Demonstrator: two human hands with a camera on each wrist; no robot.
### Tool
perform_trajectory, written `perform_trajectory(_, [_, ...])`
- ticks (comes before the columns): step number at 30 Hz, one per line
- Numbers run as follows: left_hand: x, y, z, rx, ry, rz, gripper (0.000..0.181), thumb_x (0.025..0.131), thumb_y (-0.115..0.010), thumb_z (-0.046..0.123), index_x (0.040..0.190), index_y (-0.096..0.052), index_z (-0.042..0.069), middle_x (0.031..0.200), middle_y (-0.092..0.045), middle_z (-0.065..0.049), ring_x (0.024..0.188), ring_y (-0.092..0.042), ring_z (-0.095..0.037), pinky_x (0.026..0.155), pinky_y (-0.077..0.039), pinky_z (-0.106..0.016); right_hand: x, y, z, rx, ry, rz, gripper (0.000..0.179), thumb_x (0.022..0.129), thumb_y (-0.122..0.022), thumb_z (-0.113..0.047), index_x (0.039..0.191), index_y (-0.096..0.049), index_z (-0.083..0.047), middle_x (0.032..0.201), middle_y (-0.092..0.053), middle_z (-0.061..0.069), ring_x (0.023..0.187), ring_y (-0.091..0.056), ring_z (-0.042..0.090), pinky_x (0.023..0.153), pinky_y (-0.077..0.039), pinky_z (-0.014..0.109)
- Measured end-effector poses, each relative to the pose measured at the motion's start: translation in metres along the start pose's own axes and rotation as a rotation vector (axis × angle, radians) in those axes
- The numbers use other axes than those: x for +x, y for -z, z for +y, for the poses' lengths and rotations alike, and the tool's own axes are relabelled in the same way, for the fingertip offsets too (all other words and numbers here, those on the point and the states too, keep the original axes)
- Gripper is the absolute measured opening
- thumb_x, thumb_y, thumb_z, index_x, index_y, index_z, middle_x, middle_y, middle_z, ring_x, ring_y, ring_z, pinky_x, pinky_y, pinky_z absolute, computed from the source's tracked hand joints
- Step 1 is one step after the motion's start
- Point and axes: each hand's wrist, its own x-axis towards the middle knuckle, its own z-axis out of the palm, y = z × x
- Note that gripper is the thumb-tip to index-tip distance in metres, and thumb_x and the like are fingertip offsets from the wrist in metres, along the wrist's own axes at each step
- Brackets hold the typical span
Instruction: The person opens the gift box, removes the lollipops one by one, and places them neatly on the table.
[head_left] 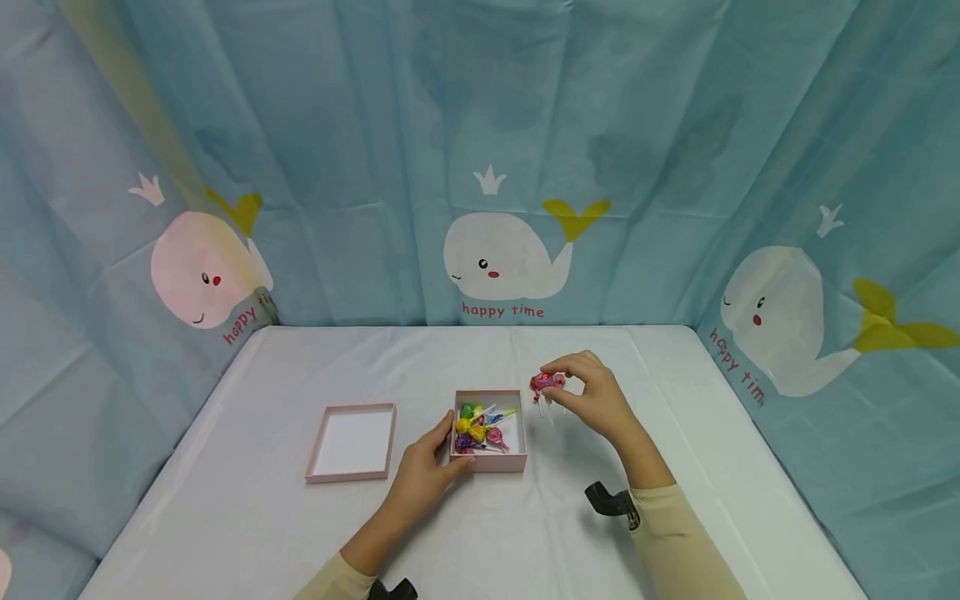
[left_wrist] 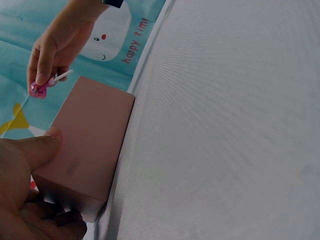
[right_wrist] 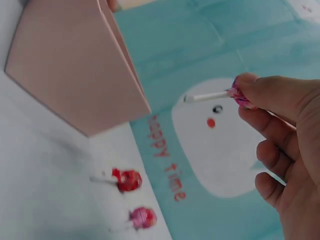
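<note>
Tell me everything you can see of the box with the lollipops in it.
The box is pale pink outside and whitish inside, square-cornered with straight, plain walls that look like smooth cardboard. It stands upright on the white-covered table, open at the top, to the right of a shallow lid. Wrapped lollipops in several colours lie mostly toward its left side. The left hand grips its near left corner, thumb on the near wall.

Looks like a little curtained-off booth (head_left: 352, 250), honestly. Blue curtain (head_left: 495, 75) with cartoon whales (head_left: 510, 254), tiny crowns (head_left: 490, 181) and "happy time" lettering (head_left: 502, 311) hangs along the back and both sides of a white-covered bench (head_left: 240, 417). Can't tell if it's in a home or a studio, since the curtain hides the room.
</note>
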Motion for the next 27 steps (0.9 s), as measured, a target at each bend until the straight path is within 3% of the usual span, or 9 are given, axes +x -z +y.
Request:
perform_trajectory(14, [0.000,0.000,-0.001,-0.006,0.006,-0.002,0.085,0.087,-0.084,0.025,0.158,-0.040,0.013,0.161,-0.042,-0.008,0.148,-0.039,-0.030,0.115,-0.041,-0.043,-0.005,0.016,0.047,-0.041,-0.207,0.115,0.031,0.088,-0.083,-0.022,0.119,-0.076,-0.018,0.113,-0.072,0.002,0.100,-0.057,0.034,0.086,-0.047,0.041])
perform_trajectory(20, [0.001,0.000,-0.002,-0.001,-0.016,0.008,0.084,0.087,-0.084,0.024,0.157,-0.041,0.010,0.160,-0.043,-0.009,0.147,-0.040,-0.030,0.114,-0.042,-0.044,-0.008,0.014,0.065,-0.024,-0.302,0.121,0.030,0.090,-0.081,-0.024,0.119,-0.076,-0.016,0.115,-0.072,0.006,0.099,-0.055,0.027,0.084,-0.047,0.046])
perform_trajectory(27, [0.001,-0.003,-0.004,-0.003,-0.028,0.012,0.083,0.087,-0.084,0.025,0.157,-0.041,0.010,0.159,-0.043,-0.010,0.147,-0.041,-0.032,0.115,-0.042,-0.045,-0.015,0.010,0.089,-0.037,-0.400,0.101,0.032,0.091,-0.081,-0.026,0.121,-0.075,-0.014,0.116,-0.074,0.008,0.097,-0.057,0.024,0.078,-0.045,0.033])
